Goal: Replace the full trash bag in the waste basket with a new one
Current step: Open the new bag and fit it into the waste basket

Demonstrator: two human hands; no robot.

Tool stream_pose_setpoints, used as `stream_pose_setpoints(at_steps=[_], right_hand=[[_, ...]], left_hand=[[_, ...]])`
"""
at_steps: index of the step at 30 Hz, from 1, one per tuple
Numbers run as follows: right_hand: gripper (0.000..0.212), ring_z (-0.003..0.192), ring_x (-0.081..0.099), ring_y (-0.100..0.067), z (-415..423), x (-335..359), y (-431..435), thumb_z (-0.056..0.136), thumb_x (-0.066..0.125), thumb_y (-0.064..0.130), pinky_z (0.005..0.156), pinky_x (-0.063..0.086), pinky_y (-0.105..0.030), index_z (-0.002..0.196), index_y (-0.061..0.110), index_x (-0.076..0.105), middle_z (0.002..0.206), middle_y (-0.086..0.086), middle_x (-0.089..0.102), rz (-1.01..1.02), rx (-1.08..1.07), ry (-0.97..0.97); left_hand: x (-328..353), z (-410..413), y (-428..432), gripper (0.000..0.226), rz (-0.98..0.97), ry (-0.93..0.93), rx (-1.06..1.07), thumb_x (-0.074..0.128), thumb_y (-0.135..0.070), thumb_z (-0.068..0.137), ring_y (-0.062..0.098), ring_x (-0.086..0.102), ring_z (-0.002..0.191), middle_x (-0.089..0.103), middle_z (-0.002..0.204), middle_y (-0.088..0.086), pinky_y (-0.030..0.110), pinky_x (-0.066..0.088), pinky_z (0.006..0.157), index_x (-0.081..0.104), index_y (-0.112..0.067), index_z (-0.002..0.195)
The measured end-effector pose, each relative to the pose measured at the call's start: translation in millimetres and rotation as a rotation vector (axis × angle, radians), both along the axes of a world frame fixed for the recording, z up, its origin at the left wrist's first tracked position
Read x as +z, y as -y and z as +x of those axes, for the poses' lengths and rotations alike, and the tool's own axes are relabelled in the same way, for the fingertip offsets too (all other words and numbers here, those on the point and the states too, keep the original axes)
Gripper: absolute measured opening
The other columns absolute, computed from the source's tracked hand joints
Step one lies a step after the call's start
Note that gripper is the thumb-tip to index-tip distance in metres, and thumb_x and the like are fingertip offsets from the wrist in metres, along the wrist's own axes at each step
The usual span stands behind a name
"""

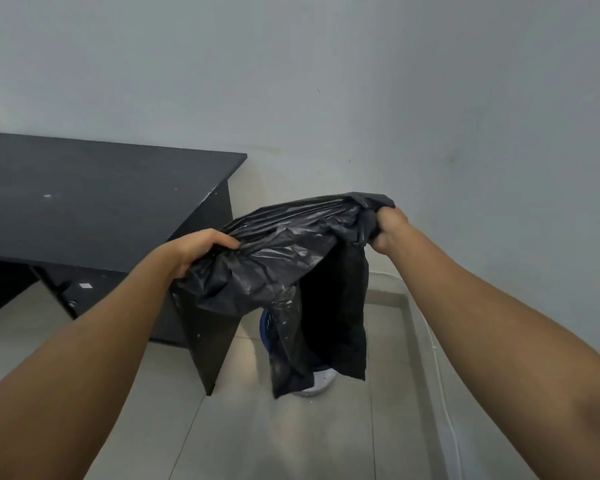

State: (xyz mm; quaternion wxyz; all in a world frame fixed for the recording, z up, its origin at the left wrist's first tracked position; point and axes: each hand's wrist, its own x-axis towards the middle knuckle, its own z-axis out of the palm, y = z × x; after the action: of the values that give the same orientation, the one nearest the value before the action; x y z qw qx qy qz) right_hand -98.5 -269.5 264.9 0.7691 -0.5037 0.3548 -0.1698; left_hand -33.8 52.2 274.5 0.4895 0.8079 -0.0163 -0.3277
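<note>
A black trash bag (284, 265) hangs stretched between my two hands, above the floor. My left hand (201, 249) grips its left edge and my right hand (388, 230) is clenched on its right edge. The bag's lower part droops down in front of a blue waste basket (266, 323) that stands on the floor beside the desk. Only a sliver of the basket's blue wall and its pale base (317, 384) show behind the bag; its inside is hidden.
A black desk (94, 199) stands at the left, its side panel (208, 341) close to the basket. A grey wall (395, 98) lies straight ahead. A white cable (440, 375) runs along the tiled floor at the right.
</note>
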Motion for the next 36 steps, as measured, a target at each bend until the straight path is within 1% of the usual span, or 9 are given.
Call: stream_pose_setpoints(at_steps=[4, 7, 11, 16, 21, 26, 32, 34, 36], right_hand=[[0.042, 0.118, 0.059, -0.029, -7.8, -17.9, -4.9, 0.105, 0.031, 0.021, 0.09, 0.053, -0.037, 0.14, 0.005, 0.049, 0.131, -0.015, 0.061, -0.066, 0.12, -0.018], [0.043, 0.093, 0.07, -0.029, -9.0, -35.7, 1.9, 0.098, 0.044, 0.033, 0.073, 0.058, -0.038, 0.125, 0.005, 0.063, 0.108, -0.016, 0.071, -0.083, 0.194, 0.002], [0.034, 0.094, 0.072, -0.036, -11.8, -67.4, 16.9, 0.08, 0.048, 0.011, 0.08, 0.058, -0.053, 0.108, 0.004, 0.068, 0.106, -0.02, 0.072, -0.368, 0.11, -0.081], [0.038, 0.08, 0.064, -0.032, -13.2, -100.3, 17.2, 0.077, 0.044, -0.002, 0.075, 0.057, -0.042, 0.111, 0.005, 0.06, 0.106, -0.026, 0.065, -0.519, 0.217, 0.098], [0.05, 0.083, 0.06, -0.028, -12.2, -106.5, 11.7, 0.08, 0.04, -0.015, 0.083, 0.055, -0.046, 0.119, 0.016, 0.047, 0.1, -0.016, 0.057, -0.459, 0.274, 0.299], [0.055, 0.072, 0.056, -0.025, -8.2, -102.5, 13.6, 0.079, 0.032, -0.017, 0.057, 0.051, -0.031, 0.114, 0.023, 0.047, 0.095, -0.012, 0.055, -0.358, 0.363, 0.362], [0.045, 0.109, 0.065, -0.034, -3.1, -116.8, 41.9, 0.081, 0.061, 0.011, 0.101, 0.049, -0.045, 0.127, 0.01, 0.063, 0.122, -0.016, 0.067, -0.36, 0.737, 0.153], [0.05, 0.112, 0.065, -0.036, 1.1, -123.8, 46.0, 0.082, 0.071, 0.024, 0.103, 0.049, -0.048, 0.125, 0.001, 0.064, 0.119, -0.017, 0.07, -0.511, 0.841, -0.124], [0.053, 0.104, 0.069, -0.037, 11.2, -131.8, 46.6, 0.078, 0.081, 0.027, 0.097, 0.053, -0.049, 0.118, -0.003, 0.064, 0.111, -0.019, 0.072, -0.706, 0.809, -0.304]], left_hand=[[-38.4, 5.2, 1.8, 0.044, -0.071, 0.101, -0.059, 0.064, -0.042, 0.087, 0.035, 0.067, 0.096, 0.074, 0.099, 0.017, 0.041, 0.053, 0.082, 0.069, -0.003, 0.108], [-62.5, 11.6, -6.0, 0.044, -0.166, 0.135, -0.111, 0.068, -0.035, 0.08, 0.035, 0.067, 0.1, 0.071, 0.109, 0.018, 0.045, 0.053, 0.088, 0.066, -0.004, 0.111], [-90.7, 14.2, -17.8, 0.044, -0.368, 0.139, -0.095, 0.046, 0.006, 0.079, 0.031, 0.067, 0.092, 0.071, 0.105, 0.015, 0.042, 0.053, 0.084, 0.065, -0.009, 0.115], [-119.9, 22.9, -18.9, 0.041, -0.713, 0.219, 0.047, 0.044, -0.001, 0.085, 0.027, 0.062, 0.1, 0.061, 0.121, 0.014, 0.041, 0.05, 0.092, 0.057, -0.017, 0.12], [-148.2, 34.3, -6.8, 0.05, 0.086, 0.814, -0.019, 0.079, -0.019, 0.08, 0.024, 0.06, 0.106, 0.066, 0.115, 0.006, 0.034, 0.046, 0.091, 0.06, -0.014, 0.126], [-141.7, 33.0, 10.9, 0.06, 0.462, 0.597, 0.08, 0.066, -0.043, 0.088, 0.036, 0.057, 0.106, 0.059, 0.125, 0.021, 0.037, 0.046, 0.086, 0.056, 0.002, 0.127], [-131.7, 53.0, 31.4, 0.021, -0.185, 0.261, 0.339, 0.048, -0.021, 0.101, 0.027, 0.062, 0.07, 0.066, 0.088, 0.013, 0.037, 0.052, 0.072, 0.061, -0.005, 0.107], [-133.2, 59.5, 37.4, 0.018, -0.377, 0.173, 0.404, 0.054, -0.022, 0.098, 0.024, 0.067, 0.056, 0.071, 0.074, 0.008, 0.031, 0.056, 0.052, 0.064, -0.01, 0.088], [-137.1, 65.1, 44.0, 0.022, -0.496, 0.106, 0.423, 0.053, -0.021, 0.098, 0.021, 0.069, 0.053, 0.072, 0.069, 0.007, 0.034, 0.058, 0.055, 0.065, -0.011, 0.082]])
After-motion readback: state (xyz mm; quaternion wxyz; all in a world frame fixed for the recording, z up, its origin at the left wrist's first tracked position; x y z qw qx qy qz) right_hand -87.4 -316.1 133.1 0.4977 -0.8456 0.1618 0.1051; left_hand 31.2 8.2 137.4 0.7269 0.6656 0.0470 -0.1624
